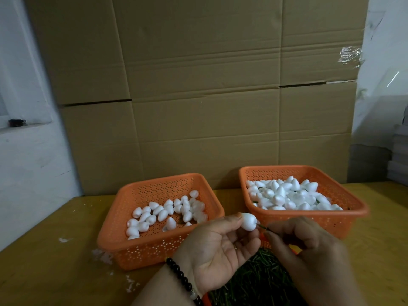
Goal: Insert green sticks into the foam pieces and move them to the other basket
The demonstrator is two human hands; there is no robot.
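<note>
Left hand (pixel 217 246) pinches 1 foam piece (pixel 248 221) between thumb and fingertips; right hand (pixel 309 246) pinches a green stick (pixel 262 227) whose tip meets the piece's right end. Stick pile (pixel 254 281) lies under both hands. 2 baskets beyond: left basket (pixel 154 250) past the left hand, sparsely filled; right basket (pixel 344 219) past the right, heaped with foam.

- Left hand (pixel 217 246): palm turned up, thumb and fingertips pinching a foam piece (pixel 248 221); a dark bead bracelet (pixel 183 279) circles the wrist.
- Right hand (pixel 309 246): back toward the camera, fingers curled, fingertips pinching a green stick (pixel 262 227) whose tip meets the foam piece.
- Both hands close together, nearly touching.
</note>
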